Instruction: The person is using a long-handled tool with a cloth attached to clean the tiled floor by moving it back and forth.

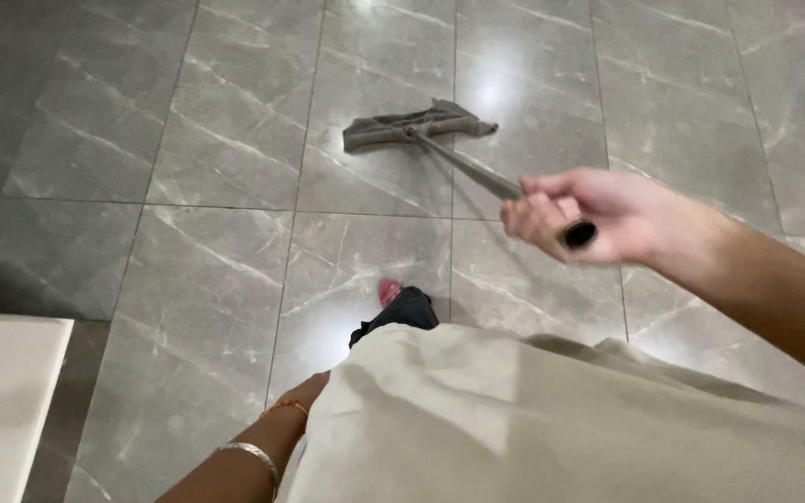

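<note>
Floor: large polished grey marble-look floor tiles (235, 140) with pale veining fill nearly the whole frame. Bright ceiling-light reflections sit at upper centre. No dirt, puddle or clear wet streak can be told apart from the gloss, so the pictures do not show which tiles have been wiped and which have not; progress cannot be judged beyond the fact that the mop head is down on the floor.

Clothing: a loose pale beige fabric garment (533, 428) covers the lower centre and lower right. Below its hem a dark trouser leg (402, 312) and a pink-toed foot (389, 292) stand on the tiles at centre.

Furniture: the corner of a white flat-topped surface (2, 391) enters at the lower left edge. Nothing is seen on it.

Tool: a flat mop with a grey cloth head and thin grey metal pole (463, 163) lies with its crumpled head flat on the floor at upper centre. The pole slants down to the right into the grip.

Right hand (589, 219): at centre right, fingers curled fully round the top end of the pole, whose dark end cap shows between them. The hand is blurred.

Left hand: only the forearm shows at lower centre-left, with a silver bangle (252, 456) and a thin orange thread band (289, 404). The hand itself is hidden behind the garment; its state cannot be told.
</note>
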